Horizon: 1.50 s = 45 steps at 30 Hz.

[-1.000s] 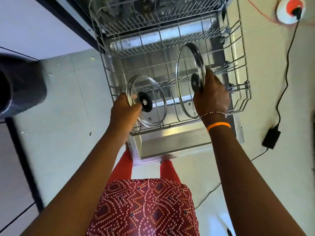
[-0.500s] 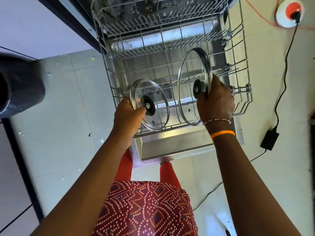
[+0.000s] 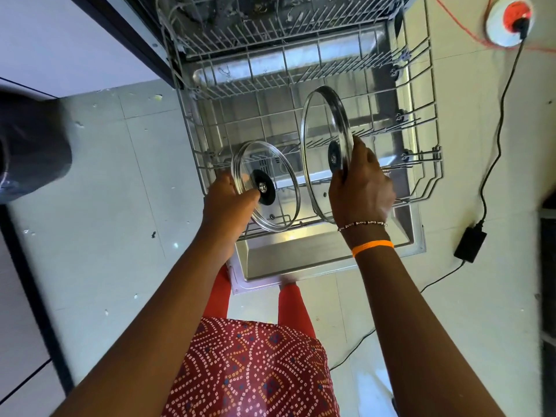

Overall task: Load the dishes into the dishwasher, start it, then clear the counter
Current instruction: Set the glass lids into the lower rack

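The left hand (image 3: 225, 203) has its grip closed on the knob of the small glass lid (image 3: 266, 191), thumb reaching round toward the black centre disc; the right hand (image 3: 361, 188) grips the large glass lid (image 3: 326, 152) the same way, fingers wrapped behind it at its knob, which is hidden on the far side. Both lids are held on edge, upright, over the front of the pulled-out lower rack (image 3: 433, 164), the small one to the left and lower, its bottom rim down among the wires; whether either is seated between tines I cannot tell. These look like tempered glass with a metal band round the rim: stiff, moderately heavy for their size, slick if wet, and liable to chip or shatter if knocked on the wire or against each other. The knob is the sound place to hold, since it keeps fingers off the glass and lets the lid hang steady. Each is clear, round, with a small vent hole near the edge. Beneath the rack lies the open dishwasher door (image 3: 316, 257).
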Available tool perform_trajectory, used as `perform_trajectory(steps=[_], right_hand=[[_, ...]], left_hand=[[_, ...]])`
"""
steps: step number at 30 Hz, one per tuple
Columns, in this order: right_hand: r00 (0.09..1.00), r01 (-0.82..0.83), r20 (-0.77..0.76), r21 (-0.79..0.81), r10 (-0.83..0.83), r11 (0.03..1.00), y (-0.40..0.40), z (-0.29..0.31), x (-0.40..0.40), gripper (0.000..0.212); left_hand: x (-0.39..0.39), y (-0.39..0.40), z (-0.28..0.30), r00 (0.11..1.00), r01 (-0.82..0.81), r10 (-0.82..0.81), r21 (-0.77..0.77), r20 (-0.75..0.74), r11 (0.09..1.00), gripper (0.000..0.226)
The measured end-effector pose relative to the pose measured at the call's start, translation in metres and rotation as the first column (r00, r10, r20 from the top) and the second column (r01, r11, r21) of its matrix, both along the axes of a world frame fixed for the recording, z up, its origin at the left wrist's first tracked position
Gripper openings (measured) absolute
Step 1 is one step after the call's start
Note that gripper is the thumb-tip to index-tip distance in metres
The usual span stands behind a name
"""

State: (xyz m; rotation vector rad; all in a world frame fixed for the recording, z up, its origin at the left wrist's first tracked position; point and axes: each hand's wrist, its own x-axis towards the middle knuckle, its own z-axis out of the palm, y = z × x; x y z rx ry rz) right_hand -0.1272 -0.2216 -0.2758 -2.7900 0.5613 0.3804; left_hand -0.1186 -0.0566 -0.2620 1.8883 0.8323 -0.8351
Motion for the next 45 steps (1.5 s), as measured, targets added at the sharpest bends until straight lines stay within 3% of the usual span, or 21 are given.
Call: perform_trajectory(steps=[4,10,15,17,20,21,23,24,25,26,28,31,32,34,36,39,41,45], right_hand=[[0.998,-0.045,0.040,0.001,0.045,0.999,0.002,-0.003,0.000,0.048],[0.979,-0.093,-0.174,0.071,0.104,0.993,-0.013,-0.038,0.013,0.049],[0.950,0.082,-0.312,0.295,0.014,0.952,-0.008,-0.066,-0.005,0.062],[0.956,0.185,-0.279,0.345,-0.087,0.920,-0.009,-0.059,-0.013,0.066],[0.966,0.243,-0.026,0.418,-0.256,0.875,-0.006,-0.040,-0.027,0.065],[0.949,0.269,-0.014,0.565,-0.316,0.780,-0.004,-0.032,-0.029,0.067],[0.898,0.370,-0.233,0.859,-0.374,0.354,-0.001,-0.015,-0.028,0.065],[0.878,0.402,-0.324,0.898,-0.352,0.176,-0.003,-0.010,-0.029,0.057],[0.872,0.401,-0.351,0.912,-0.340,0.089,-0.006,-0.004,-0.028,0.043],[0.868,0.385,-0.330,0.919,-0.372,0.083,-0.011,0.000,-0.028,0.027],[0.835,0.359,-0.271,0.928,-0.479,0.100,-0.026,0.003,-0.026,0.016],[0.763,0.336,-0.213,0.937,-0.610,0.093,-0.054,0.007,-0.023,0.022],[0.755,0.332,-0.177,0.934,-0.631,0.136,-0.065,0.006,-0.021,0.025],[0.759,0.338,-0.083,0.898,-0.645,0.283,-0.082,0.001,-0.016,0.034],[0.790,0.361,0.019,0.794,-0.613,0.490,-0.093,-0.009,-0.008,0.039],[0.906,0.356,0.067,0.410,-0.417,0.840,-0.097,-0.028,0.003,0.029],[0.953,0.295,-0.006,0.219,-0.302,0.930,-0.091,-0.040,0.008,0.027],[0.985,0.161,-0.089,0.134,-0.150,0.978,-0.073,-0.062,0.011,0.033]], left_hand=[[0.001,0.000,0.002,1.000,0.007,-0.007,-0.009,-0.009,1.000,0.040],[0.004,0.004,-0.005,1.000,-0.003,0.003,-0.020,0.003,1.000,0.029],[0.005,0.010,-0.004,0.998,-0.061,0.062,-0.047,0.023,0.997,0.023],[0.006,0.017,-0.004,0.989,-0.141,0.144,-0.069,0.027,0.988,0.023],[0.008,0.026,-0.001,0.977,-0.208,0.212,-0.097,0.032,0.973,0.030],[0.007,0.025,0.002,0.981,-0.185,0.191,-0.136,0.029,0.973,0.035],[0.005,0.017,0.011,0.988,-0.133,0.147,-0.248,0.038,0.960,0.044],[0.005,0.011,0.013,0.991,-0.108,0.127,-0.294,0.046,0.950,0.047],[0.006,0.003,0.017,0.993,-0.082,0.105,-0.334,0.051,0.939,0.048],[0.008,-0.005,0.017,0.995,-0.066,0.090,-0.374,0.047,0.925,0.047],[0.015,-0.023,0.021,0.998,-0.042,0.061,-0.452,0.028,0.891,0.038],[0.023,-0.048,0.021,0.998,0.011,0.016,-0.470,0.053,0.883,0.025],[0.024,-0.055,0.019,0.998,0.020,0.007,-0.453,0.057,0.891,0.027],[0.027,-0.066,0.014,0.999,0.028,-0.013,-0.409,0.038,0.912,0.029],[0.027,-0.074,0.009,0.998,0.063,-0.067,-0.376,0.002,0.924,0.029],[0.023,-0.082,0.003,0.993,0.098,-0.117,-0.358,-0.032,0.928,0.028],[0.020,-0.084,0.000,0.992,0.108,-0.126,-0.354,-0.030,0.929,0.025],[0.016,-0.084,-0.004,0.987,0.129,-0.155,-0.351,-0.046,0.927,0.021]])
